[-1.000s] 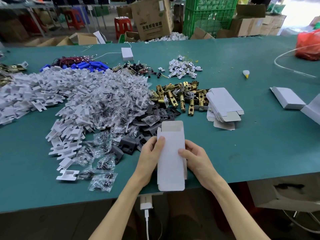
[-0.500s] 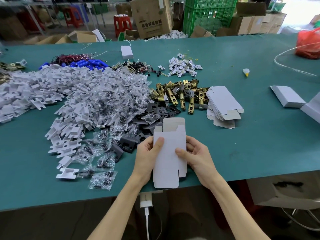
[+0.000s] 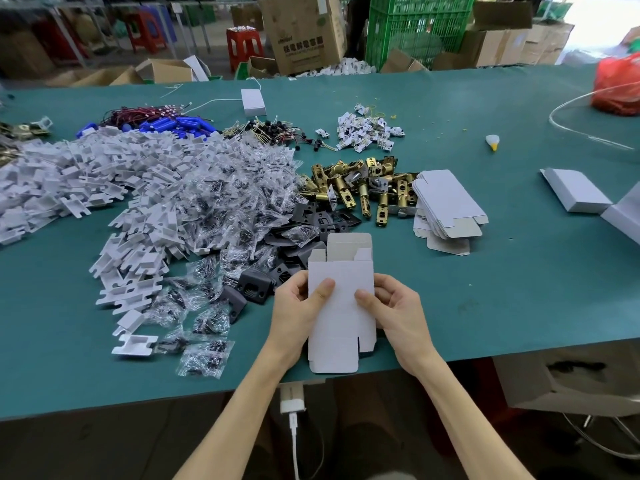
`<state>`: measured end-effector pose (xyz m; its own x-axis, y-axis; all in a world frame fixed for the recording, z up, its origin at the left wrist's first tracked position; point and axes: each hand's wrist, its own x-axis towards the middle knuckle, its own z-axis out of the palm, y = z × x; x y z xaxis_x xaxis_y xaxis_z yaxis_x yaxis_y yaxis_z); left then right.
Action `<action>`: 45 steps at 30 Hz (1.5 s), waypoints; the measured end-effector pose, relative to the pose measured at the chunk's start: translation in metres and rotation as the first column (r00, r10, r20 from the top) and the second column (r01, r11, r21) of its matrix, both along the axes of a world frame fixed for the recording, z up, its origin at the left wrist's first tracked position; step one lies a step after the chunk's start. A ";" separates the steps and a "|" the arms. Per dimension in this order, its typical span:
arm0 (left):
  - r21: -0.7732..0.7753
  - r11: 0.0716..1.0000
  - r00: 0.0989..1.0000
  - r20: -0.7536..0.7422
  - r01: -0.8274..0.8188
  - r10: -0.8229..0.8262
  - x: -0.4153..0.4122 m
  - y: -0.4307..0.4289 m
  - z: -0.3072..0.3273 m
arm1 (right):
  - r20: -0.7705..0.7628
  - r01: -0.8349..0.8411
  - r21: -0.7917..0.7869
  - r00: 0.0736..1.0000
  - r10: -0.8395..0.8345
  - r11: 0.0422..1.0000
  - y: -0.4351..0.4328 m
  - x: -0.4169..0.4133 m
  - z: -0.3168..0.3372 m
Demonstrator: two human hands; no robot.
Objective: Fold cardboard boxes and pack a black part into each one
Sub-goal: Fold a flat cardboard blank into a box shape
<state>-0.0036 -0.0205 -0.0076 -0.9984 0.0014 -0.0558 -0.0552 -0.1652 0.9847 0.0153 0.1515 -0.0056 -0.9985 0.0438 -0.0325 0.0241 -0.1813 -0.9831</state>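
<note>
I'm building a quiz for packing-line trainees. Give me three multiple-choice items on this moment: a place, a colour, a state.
1. Where is the stack of flat box blanks?
A. on the white plastic pieces
B. right of the brass latches
C. on the floor

2. What colour is the table cover?
A. red
B. white
C. teal green

3. How is the box that the left hand and right hand hold?
A. far-end flaps open
B. both ends closed
C. crushed

Answers:
1 B: the stack lies to the right of the latches.
2 C: teal shows round every pile.
3 A: both hands pinch its sides, and the flaps stand open at the far end.
</note>
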 end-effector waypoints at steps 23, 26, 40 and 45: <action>-0.056 0.992 0.993 -0.032 -0.115 0.113 -0.005 0.002 -0.008 | 0.004 -0.067 0.267 0.998 0.068 0.961 -0.004 -0.001 -0.002; -0.022 0.998 0.997 -0.053 -0.062 0.061 -0.004 0.002 -0.007 | 0.010 -0.005 0.201 1.000 0.003 0.980 -0.004 -0.001 0.001; 0.090 0.996 0.998 -0.065 0.024 -0.018 0.000 -0.002 0.004 | -0.083 -0.023 0.227 0.996 0.043 0.974 -0.008 0.000 0.000; 0.056 0.992 0.991 -0.078 0.117 -0.113 0.001 -0.004 0.005 | -0.067 -0.007 0.254 0.997 0.025 0.967 -0.004 -0.002 0.001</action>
